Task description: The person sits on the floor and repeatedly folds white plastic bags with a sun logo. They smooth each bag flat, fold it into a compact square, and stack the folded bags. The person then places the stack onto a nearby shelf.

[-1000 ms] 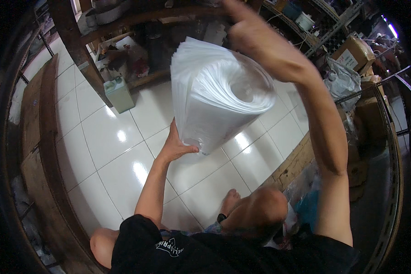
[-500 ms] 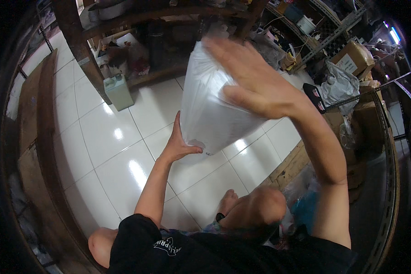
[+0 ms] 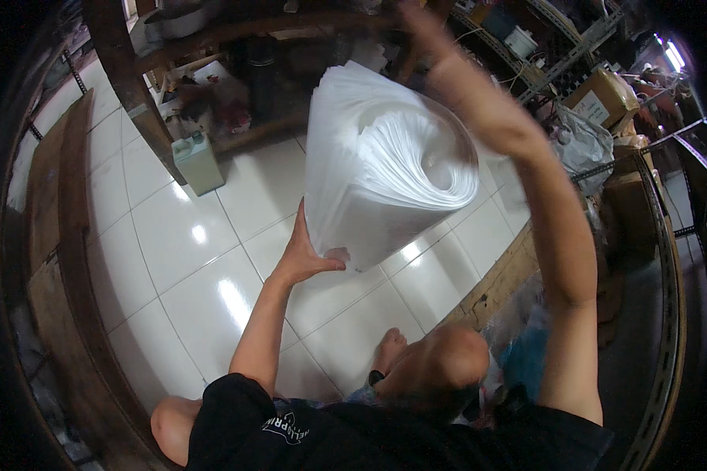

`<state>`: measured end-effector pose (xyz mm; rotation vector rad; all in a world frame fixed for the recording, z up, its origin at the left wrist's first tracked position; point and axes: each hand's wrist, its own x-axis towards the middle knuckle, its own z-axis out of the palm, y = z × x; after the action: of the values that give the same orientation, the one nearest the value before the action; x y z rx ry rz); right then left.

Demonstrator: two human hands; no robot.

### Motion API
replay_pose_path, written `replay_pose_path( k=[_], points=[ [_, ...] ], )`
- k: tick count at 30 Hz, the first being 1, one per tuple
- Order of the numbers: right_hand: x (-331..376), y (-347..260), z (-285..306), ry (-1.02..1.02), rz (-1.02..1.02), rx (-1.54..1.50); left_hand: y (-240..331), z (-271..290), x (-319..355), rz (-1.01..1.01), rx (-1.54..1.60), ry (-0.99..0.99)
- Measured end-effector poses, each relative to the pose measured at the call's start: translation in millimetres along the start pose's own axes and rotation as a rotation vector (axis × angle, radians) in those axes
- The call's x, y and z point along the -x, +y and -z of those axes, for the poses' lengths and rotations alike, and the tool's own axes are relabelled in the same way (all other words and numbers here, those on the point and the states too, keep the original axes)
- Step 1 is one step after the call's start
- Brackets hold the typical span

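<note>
1 canister point(image 3: 199, 168) beside shelf point(image 3: 147, 118), carton point(image 3: 605, 98), white sheets point(image 3: 361, 196)

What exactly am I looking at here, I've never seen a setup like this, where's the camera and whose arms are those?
There's no machine here, just a person's bare hands. The wide, bent view comes from a fisheye camera worn on that person's head, looking down. The left hand grips the lower edge of a thick bundle of thin white sheets, curled over at the far side. The right hand is raised and blurred; I can't tell whether it touches them. Below is a white tiled floor, where a pale green container stands.
</note>
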<state>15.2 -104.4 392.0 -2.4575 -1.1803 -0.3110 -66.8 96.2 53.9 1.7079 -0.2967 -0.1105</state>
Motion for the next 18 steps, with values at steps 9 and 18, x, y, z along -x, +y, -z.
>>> replay_pose_path(
  k=[9,18],
  points=[
    [-32,-19,-17,-0.135,0.051,0.202,-1,5,-2,-0.030,-0.145,0.049],
    [-17,1,-10,0.028,0.176,0.236,2,-2,-2,-0.031,-0.065,0.021]
  ],
)
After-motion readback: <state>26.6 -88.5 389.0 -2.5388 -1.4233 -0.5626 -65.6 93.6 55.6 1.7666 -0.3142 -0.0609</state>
